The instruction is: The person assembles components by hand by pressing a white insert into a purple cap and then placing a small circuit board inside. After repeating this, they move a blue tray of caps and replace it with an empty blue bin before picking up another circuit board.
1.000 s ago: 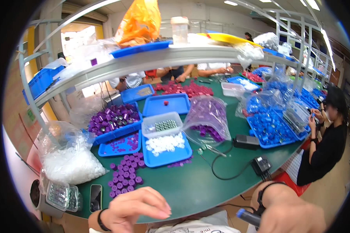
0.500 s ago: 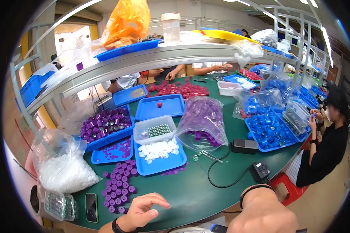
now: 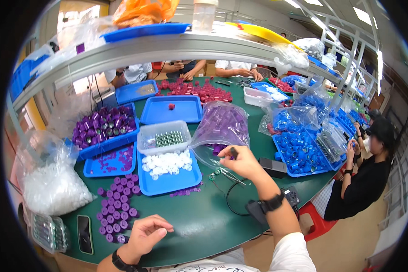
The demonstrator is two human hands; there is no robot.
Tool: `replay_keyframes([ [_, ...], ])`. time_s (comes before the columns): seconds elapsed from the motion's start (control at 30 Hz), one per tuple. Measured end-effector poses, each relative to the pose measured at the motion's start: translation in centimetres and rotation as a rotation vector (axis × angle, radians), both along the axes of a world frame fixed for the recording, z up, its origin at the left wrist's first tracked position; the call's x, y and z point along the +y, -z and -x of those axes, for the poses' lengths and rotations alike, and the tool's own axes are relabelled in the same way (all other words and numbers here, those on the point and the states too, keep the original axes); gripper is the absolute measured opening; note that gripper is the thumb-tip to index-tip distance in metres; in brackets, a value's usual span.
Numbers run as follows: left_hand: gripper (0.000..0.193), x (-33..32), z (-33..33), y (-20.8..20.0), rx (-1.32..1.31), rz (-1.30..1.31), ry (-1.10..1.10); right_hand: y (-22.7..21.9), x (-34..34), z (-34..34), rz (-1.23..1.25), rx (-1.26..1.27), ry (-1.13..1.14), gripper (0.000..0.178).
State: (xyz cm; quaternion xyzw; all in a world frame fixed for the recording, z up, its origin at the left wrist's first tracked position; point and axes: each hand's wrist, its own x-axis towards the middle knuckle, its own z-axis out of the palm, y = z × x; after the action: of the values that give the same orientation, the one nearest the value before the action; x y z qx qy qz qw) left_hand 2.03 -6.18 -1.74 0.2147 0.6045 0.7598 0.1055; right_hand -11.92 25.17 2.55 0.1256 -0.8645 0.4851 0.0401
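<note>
My right hand reaches over the table by the mouth of a clear bag of purple caps. Its fingers are closed on a small dark stubby piece whose kind I cannot make out. Just below that hand lie metal tweezers and a small green round part. My left hand hovers over the near edge of the table with thumb and fingers loosely apart, nothing seen in it. Beside it stand several purple caps in rows.
Blue trays hold white discs, purple caps and blue caps. A clear box of springs, a phone and a black power adapter lie around. A shelf rail crosses above. A person in black sits at right.
My right hand has gone from the lower right edge forward and left to the bag's mouth, a dark piece in its fingers. My left hand stays low. The whole view has shifted.
</note>
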Motion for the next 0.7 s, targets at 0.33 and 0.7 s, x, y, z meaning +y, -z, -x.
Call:
replay_keyframes([
  [0.33, 0.012, 0.0, 0.8, 2.3, -0.072, -0.001, -0.045, 9.9, 0.4, 5.7, -0.696, -0.032, 0.269, 0.020],
  [0.7, 0.025, 5.2, 4.2, 4.3, -0.204, -0.114, -0.100, 4.8, -6.9, -7.0, -0.023, 0.535, -0.271, 0.015],
])
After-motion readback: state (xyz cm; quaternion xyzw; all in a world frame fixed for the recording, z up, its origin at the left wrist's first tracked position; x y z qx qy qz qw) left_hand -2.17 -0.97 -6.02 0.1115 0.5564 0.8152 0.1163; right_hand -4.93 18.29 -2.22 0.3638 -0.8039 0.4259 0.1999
